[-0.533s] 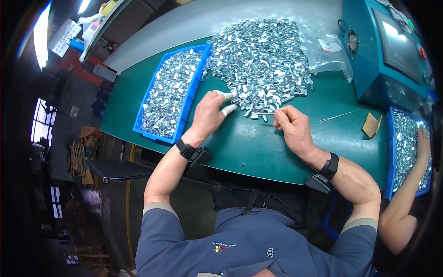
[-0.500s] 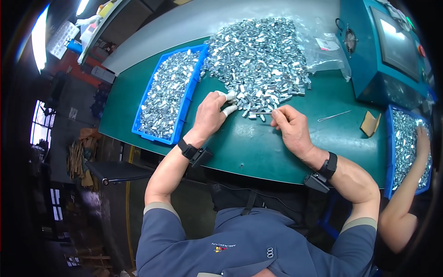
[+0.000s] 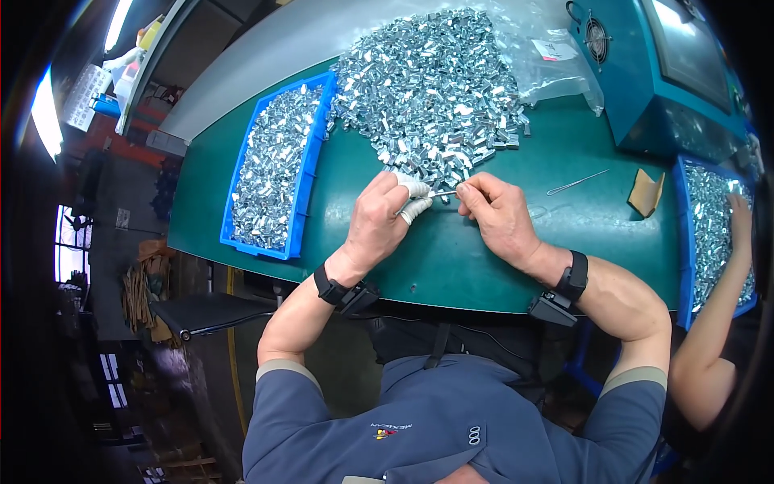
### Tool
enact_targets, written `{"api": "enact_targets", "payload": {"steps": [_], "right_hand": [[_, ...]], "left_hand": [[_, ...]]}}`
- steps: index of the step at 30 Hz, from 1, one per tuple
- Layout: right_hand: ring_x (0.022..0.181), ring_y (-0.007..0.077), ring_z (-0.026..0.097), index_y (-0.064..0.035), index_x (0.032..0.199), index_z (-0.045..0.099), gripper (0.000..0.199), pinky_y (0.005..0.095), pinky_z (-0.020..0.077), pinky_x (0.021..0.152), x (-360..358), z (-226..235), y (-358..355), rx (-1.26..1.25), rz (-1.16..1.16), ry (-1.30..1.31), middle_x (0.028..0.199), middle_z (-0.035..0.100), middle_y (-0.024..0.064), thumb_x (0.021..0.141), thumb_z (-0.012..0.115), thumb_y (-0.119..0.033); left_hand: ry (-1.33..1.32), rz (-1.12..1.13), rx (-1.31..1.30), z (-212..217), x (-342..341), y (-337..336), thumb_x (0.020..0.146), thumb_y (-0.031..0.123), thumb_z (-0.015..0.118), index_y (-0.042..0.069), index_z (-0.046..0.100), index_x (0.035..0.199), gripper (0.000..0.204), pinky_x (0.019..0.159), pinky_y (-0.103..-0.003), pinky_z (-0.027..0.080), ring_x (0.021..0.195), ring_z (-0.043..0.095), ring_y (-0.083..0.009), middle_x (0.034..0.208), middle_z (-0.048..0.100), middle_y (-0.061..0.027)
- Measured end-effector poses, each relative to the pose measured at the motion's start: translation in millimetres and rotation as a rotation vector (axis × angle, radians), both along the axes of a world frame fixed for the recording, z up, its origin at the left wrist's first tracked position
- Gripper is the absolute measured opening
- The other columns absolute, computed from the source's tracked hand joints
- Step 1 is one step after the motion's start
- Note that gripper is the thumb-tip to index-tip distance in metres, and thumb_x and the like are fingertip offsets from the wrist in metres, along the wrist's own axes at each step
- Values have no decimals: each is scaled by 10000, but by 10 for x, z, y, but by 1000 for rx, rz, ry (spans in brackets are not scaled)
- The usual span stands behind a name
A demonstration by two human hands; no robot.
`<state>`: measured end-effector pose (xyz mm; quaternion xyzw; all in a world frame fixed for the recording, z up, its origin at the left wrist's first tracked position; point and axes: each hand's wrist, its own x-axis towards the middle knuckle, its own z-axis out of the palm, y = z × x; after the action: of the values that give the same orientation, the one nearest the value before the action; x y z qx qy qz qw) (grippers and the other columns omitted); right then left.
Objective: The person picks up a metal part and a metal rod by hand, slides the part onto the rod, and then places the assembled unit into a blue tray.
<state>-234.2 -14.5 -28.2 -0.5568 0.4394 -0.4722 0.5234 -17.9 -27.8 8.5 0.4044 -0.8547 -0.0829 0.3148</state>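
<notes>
My left hand, with white coverings on its thumb and forefinger, is closed in a pinch at the near edge of a heap of small shiny metal pieces. What sits between those fingertips is too small and hidden to make out. My right hand grips a thin metal rod between thumb and fingers. The rod points left, and its far end meets the left fingertips. Both hands are just above the green tabletop.
Left of the heap stands a blue tray full of similar pieces. A bent wire and a folded brown scrap lie to the right. Beyond are a plastic bag and a teal machine. Another person's hand reaches into a second blue tray.
My hands have come together: the left moved right, and the rod in my right hand now reaches the left fingertips. The whole view has shifted slightly.
</notes>
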Motion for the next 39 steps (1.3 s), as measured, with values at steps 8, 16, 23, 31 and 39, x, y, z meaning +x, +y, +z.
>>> {"api": "enact_targets", "payload": {"steps": [8, 16, 23, 31, 39], "right_hand": [[602, 69, 540, -3, 843, 657, 320, 239, 432, 559, -37, 18, -29, 55, -11, 18, 659, 623, 11, 1016, 580, -261], [542, 70, 520, -16, 750, 639, 395, 256, 405, 507, 9, 48, 46, -8, -27, 46, 592, 591, 26, 1022, 570, -293], [542, 69, 522, -19, 746, 634, 406, 263, 408, 502, 42, 19, 35, -53, 35, 125, 595, 594, 18, 1022, 570, -310], [570, 62, 514, -16, 803, 632, 383, 246, 412, 529, -69, -24, -63, 12, -105, -9, 637, 603, 11, 1037, 541, -305], [591, 55, 512, -21, 814, 635, 379, 235, 413, 545, -19, 17, -36, 8, -75, -23, 649, 598, 0, 1040, 540, -310]], "left_hand": [[36, -87, 38, -76, -72, 29, 752, 13, 796, 29, 701, 906, 181, 718, -365, 512, 828, 636, -270, 896, 690, -81], [123, -21, 19, -126, -227, 60, 739, 24, 798, 30, 704, 875, 165, 679, -393, 504, 775, 616, -290, 831, 653, -88], [93, 7, 28, -115, -187, 156, 748, 27, 796, 33, 695, 870, 158, 680, -391, 504, 786, 616, -294, 828, 650, -94], [-26, 191, 12, 54, 435, 187, 801, 16, 764, 42, 699, 912, 131, 747, -355, 521, 838, 655, -260, 885, 688, -95], [-238, 535, -273, 393, 1329, -408, 865, 68, 727, 77, 689, 1183, 320, 905, -382, 509, 1019, 648, -318, 1082, 692, -140]]}}
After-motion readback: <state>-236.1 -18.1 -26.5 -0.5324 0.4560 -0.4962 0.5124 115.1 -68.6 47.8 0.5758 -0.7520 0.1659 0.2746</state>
